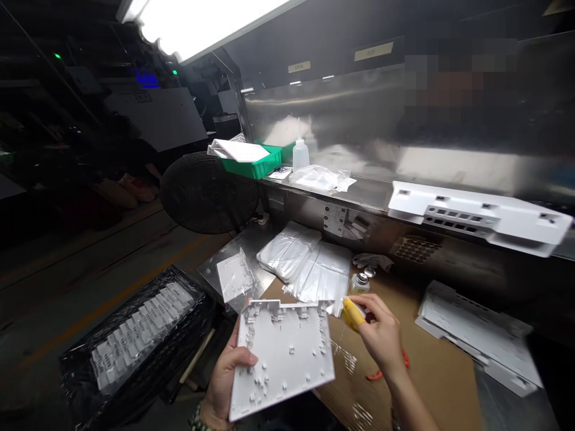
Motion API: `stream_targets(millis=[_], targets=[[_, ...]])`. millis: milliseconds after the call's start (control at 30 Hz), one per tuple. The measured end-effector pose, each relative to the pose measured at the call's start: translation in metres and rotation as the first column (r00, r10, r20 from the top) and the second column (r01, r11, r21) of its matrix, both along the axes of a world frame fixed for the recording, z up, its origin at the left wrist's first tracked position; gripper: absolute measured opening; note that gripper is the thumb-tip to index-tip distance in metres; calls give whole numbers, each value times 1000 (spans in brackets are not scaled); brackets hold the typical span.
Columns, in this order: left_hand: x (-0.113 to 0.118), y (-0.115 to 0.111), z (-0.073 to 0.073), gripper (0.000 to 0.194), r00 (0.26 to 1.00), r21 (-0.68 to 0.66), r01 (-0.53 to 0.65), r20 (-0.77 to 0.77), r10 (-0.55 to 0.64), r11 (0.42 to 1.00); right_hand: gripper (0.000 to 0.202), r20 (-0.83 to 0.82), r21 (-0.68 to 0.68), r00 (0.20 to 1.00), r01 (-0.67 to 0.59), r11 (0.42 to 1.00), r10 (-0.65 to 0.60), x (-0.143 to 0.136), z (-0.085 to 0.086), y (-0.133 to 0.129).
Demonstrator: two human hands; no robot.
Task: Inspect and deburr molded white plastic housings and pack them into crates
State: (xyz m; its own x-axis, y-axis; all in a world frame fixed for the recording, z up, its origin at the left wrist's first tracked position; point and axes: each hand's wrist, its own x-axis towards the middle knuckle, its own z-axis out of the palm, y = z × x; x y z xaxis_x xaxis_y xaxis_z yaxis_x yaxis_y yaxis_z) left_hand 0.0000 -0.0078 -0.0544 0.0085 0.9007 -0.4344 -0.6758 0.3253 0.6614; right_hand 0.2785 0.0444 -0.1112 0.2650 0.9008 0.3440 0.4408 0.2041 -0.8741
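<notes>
My left hand (227, 374) grips a white plastic housing panel (287, 359) by its left edge, thumb on the inner face. Small clips and posts dot that face, which is tilted toward me. At the panel's top right corner is my right hand (380, 329), with a yellow cover (354, 314) on its thumb. Its fingers are pinched together; whatever they hold is hidden or too small to name. Behind the right wrist, red handles (375, 376) of a partly hidden tool lie on the brown cardboard (431, 365).
White parts fill a black-lined crate (135, 407) at left. Stacked clear plastic bags (287, 251), a small metal-topped bottle (360, 283) and a white housing (480, 335) are on the bench. The shelf holds a green bin (251, 167), squeeze bottle (300, 157) and long white part (467, 209). A fan (206, 191) stands left.
</notes>
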Motion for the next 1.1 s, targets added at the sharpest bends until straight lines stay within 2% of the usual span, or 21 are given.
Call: stream_targets(millis=[100, 167, 233, 300, 400, 500, 600, 667, 767, 867, 933, 1000, 1100], targets=[[21, 1, -2, 89, 975, 84, 48, -222, -28, 995, 14, -65, 135, 994, -77, 988, 87, -26, 22, -14], [32, 2, -6, 79, 922, 166, 132, -384, -59, 977, 20, -93, 231, 982, -139, 963, 164, -47, 40, -23], [40, 2, -12, 73, 862, 252, 212, -503, -59, 944, 25, -105, 304, 970, -178, 936, 219, -63, 50, -29], [44, 3, -20, 73, 822, 304, 263, -567, -48, 916, 28, -95, 333, 964, -203, 921, 247, -71, 52, -29], [47, 5, -28, 74, 795, 319, 288, -606, -39, 903, 32, -95, 308, 973, -172, 936, 210, -70, 46, -25], [51, 7, -28, 71, 777, 332, 298, -629, -25, 895, 31, -116, 294, 980, -123, 948, 163, -67, 45, -27], [54, 8, -24, 69, 790, 315, 281, -612, -32, 906, 25, -58, 299, 977, -178, 937, 204, -69, 39, -27], [55, 9, -22, 68, 824, 254, 248, -563, -66, 935, 21, 19, 200, 984, -178, 964, 178, -63, 20, -19], [51, 10, -22, 72, 887, 168, 169, -455, -75, 971, 21, 140, -44, 990, -19, 999, 25, -36, -34, 5], [43, 11, -21, 82, 913, 66, 141, -394, -103, 988, 24, 211, -189, 970, 158, 969, -117, 5, -98, 30], [35, 12, -19, 91, 922, -19, 169, -349, -165, 985, 28, 260, -268, 952, 231, 935, -161, 28, -130, 41], [22, 13, -19, 101, 950, -81, 168, -252, -183, 982, 35, 296, -318, 941, 259, 912, -164, 43, -150, 44], [-8, 12, -27, 112, 992, -100, 100, -69, -107, 990, 49, 324, -348, 929, 292, 891, -178, 58, -164, 31]])
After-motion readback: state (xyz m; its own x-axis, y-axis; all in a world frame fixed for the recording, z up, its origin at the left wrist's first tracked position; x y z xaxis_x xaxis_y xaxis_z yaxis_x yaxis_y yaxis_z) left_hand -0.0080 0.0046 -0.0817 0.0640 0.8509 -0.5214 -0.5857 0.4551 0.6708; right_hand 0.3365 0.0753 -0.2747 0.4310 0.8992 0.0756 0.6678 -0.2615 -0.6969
